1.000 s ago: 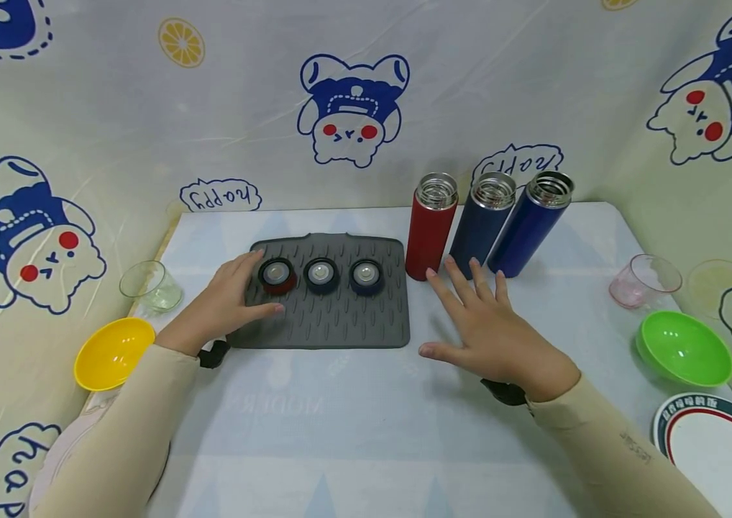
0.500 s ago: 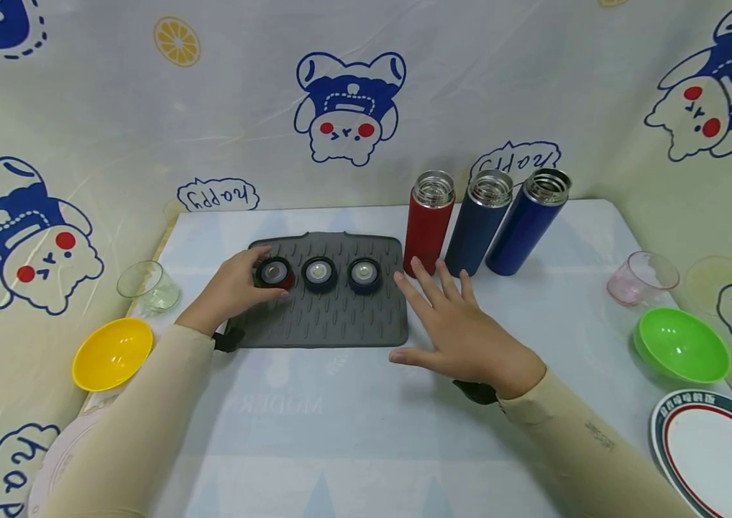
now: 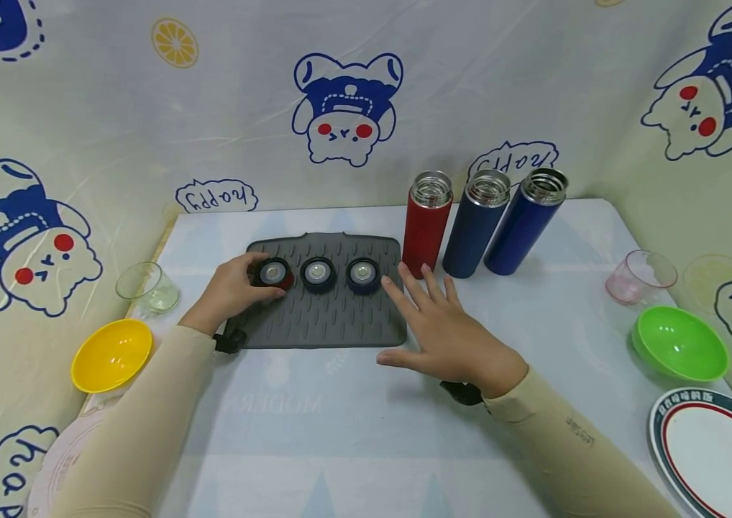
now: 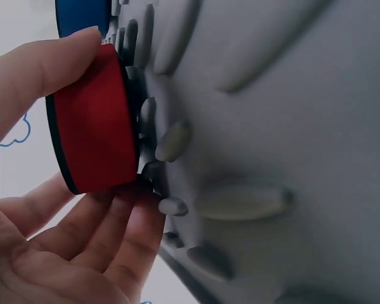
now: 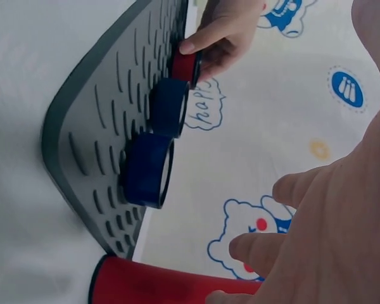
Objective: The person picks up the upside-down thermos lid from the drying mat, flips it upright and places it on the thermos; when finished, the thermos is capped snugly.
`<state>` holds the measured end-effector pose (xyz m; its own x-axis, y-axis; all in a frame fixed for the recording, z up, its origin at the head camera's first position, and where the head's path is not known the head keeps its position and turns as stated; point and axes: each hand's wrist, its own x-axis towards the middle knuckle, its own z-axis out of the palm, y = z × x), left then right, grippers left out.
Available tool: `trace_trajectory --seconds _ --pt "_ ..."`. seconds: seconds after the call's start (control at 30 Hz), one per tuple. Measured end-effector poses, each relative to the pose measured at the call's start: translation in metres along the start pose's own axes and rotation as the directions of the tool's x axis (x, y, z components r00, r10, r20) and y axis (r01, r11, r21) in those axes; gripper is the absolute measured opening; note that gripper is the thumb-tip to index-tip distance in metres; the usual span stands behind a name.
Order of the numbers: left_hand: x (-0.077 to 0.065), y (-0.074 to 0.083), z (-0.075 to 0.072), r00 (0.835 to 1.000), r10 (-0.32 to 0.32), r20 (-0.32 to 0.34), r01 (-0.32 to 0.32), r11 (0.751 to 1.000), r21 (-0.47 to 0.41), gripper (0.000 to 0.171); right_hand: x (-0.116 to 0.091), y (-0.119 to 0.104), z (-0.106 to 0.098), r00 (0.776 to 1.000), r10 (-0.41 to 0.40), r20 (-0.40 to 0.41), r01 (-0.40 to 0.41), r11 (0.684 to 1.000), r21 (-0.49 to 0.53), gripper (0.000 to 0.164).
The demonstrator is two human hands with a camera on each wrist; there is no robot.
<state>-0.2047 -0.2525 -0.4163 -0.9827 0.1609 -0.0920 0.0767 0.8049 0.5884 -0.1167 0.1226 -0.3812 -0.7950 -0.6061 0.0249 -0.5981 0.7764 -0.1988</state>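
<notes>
My left hand [image 3: 231,291] grips a red bottle lid [image 4: 95,120] between thumb and fingers. The lid sits upside down at the left of a grey ribbed mat [image 3: 334,327], its steel inner face up. To its right on the mat are a dark blue lid [image 3: 318,274] and a bright blue lid [image 5: 147,171]. My right hand [image 3: 450,334], fingers spread and holding nothing, is over the mat's right edge. Just beyond its fingertips stands a lidless red bottle [image 3: 426,230], with a dark blue bottle [image 3: 474,234] and a bright blue bottle [image 3: 521,230] beside it, both also uncapped.
On the left are a greenish glass [image 3: 151,288] and a yellow bowl [image 3: 111,356]. A pink glass [image 3: 639,279], a green bowl [image 3: 679,345] and a white plate [image 3: 722,453] with a dark rim are on the right. A printed cloth [image 3: 236,101] hangs behind the table.
My left hand has moved right and closed its thumb and fingers on the red lid. My right hand has shifted left, from before the blue bottles to the mat's edge.
</notes>
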Motion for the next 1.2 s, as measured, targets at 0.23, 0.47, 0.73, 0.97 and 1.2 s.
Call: trace_trajectory --seconds 0.23,0.47,0.73,0.97,1.2 --pt "-0.001 -0.001 0.002 0.998 0.010 -0.055 -0.012 0.999 -0.046 0.082 0.000 0.001 0.005 1.000 -0.008 -0.015 0.008 1.000 0.004 0.098" --pt "-0.011 0.015 -0.001 0.992 0.049 -0.119 -0.061 0.993 -0.100 0.076 0.000 0.002 0.010 1.000 -0.019 -0.019 0.019 0.999 0.030 0.097" --pt "-0.023 0.041 -0.004 0.987 0.098 -0.127 -0.115 0.984 -0.136 0.074 0.001 0.001 0.011 1.000 -0.017 -0.015 0.018 0.998 0.053 0.098" --pt "-0.030 0.055 -0.003 0.985 0.120 -0.122 -0.139 0.977 -0.162 0.075 0.001 0.001 0.012 1.000 -0.002 -0.005 0.002 0.998 0.060 0.098" --pt "-0.036 0.064 0.000 0.983 0.138 -0.125 -0.157 0.974 -0.162 0.075 -0.001 0.005 0.013 1.000 0.005 -0.021 -0.004 0.998 0.061 0.099"
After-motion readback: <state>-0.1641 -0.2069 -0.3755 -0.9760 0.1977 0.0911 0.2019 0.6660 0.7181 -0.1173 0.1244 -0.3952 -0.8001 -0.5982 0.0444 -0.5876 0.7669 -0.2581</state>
